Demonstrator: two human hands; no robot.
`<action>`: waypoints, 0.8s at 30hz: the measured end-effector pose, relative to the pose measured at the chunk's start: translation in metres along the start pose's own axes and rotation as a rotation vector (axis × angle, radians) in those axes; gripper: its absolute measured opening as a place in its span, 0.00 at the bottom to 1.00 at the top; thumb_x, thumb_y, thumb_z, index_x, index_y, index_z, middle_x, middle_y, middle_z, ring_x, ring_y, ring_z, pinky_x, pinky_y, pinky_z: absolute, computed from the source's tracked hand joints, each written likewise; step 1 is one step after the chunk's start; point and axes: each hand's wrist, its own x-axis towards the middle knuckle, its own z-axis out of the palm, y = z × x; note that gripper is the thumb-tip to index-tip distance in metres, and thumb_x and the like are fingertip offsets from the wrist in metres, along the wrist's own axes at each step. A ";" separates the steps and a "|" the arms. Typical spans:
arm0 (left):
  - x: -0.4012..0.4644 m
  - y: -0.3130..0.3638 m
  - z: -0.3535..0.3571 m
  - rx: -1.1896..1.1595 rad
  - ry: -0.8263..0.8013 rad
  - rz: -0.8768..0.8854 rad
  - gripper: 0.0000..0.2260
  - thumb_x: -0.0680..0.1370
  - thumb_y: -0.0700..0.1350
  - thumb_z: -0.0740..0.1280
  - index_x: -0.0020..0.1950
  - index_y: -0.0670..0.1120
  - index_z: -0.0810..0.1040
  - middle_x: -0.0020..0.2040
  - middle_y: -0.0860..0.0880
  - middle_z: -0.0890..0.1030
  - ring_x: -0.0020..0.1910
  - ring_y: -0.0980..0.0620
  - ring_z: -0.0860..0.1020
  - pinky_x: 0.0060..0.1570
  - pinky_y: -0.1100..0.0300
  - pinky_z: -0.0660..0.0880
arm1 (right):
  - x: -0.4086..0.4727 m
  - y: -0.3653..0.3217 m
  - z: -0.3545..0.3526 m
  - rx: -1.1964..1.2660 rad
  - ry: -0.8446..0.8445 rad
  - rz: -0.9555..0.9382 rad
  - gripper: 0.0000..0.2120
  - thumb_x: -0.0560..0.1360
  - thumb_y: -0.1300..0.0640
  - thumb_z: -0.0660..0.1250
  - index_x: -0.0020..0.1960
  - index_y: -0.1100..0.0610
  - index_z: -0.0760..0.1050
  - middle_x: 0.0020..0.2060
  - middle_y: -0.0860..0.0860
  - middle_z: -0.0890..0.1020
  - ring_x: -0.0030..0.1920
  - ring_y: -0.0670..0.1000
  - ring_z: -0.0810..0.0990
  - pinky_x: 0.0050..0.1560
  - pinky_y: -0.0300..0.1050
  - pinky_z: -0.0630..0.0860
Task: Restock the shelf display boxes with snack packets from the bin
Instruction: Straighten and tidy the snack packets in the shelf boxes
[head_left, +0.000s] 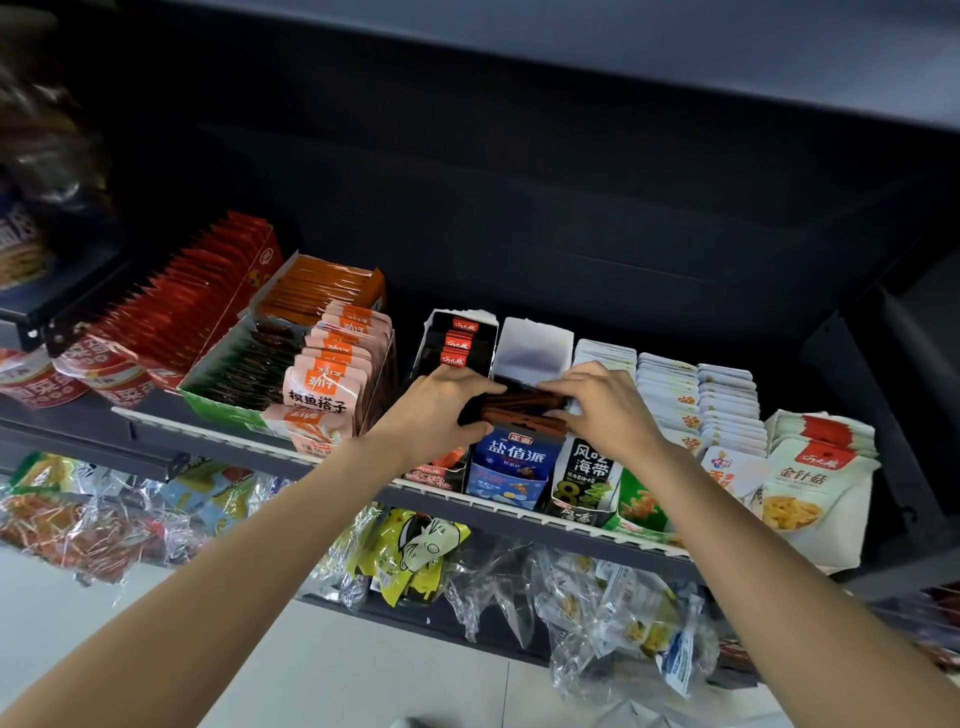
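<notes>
Both hands are at the middle of the shelf (519, 512), working one stack of dark packets (524, 408) into a display box (530, 348). The left hand (441, 402) grips the stack's left end, fingers curled round it; the right hand (602, 400) pinches the right end, fingertips on the packet tops. The stack sits at the front of that box, just behind a blue packet (511, 467), and the white wall of the box toward 12 o'clock is bare, so this box looks only part filled. The black box (457, 338) at 11 o'clock also shows room at its front. The white rows (670, 395) at 3 o'clock and the red rows (197, 301) at 10 o'clock look full. The bin is out of view, so how much stock is left cannot be told. I judge the job mid-way.
</notes>
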 end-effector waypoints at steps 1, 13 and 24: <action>0.000 0.000 0.001 0.001 0.007 0.001 0.23 0.76 0.45 0.67 0.71 0.50 0.69 0.65 0.51 0.73 0.66 0.53 0.66 0.68 0.56 0.65 | 0.001 -0.002 0.001 -0.024 -0.002 -0.014 0.21 0.75 0.52 0.66 0.68 0.45 0.70 0.58 0.47 0.79 0.62 0.48 0.70 0.57 0.47 0.62; -0.004 0.005 -0.004 -0.025 -0.004 -0.007 0.27 0.74 0.46 0.70 0.72 0.50 0.65 0.65 0.50 0.72 0.65 0.52 0.68 0.66 0.54 0.67 | 0.010 -0.002 -0.007 0.240 -0.116 0.103 0.09 0.74 0.50 0.69 0.48 0.54 0.81 0.32 0.48 0.77 0.36 0.50 0.76 0.40 0.43 0.68; 0.007 0.017 0.008 0.323 -0.188 0.010 0.38 0.76 0.48 0.63 0.77 0.47 0.41 0.78 0.49 0.44 0.76 0.50 0.48 0.75 0.54 0.46 | 0.007 -0.001 -0.014 0.372 -0.098 0.145 0.24 0.75 0.57 0.68 0.70 0.49 0.68 0.66 0.49 0.74 0.64 0.51 0.73 0.51 0.36 0.71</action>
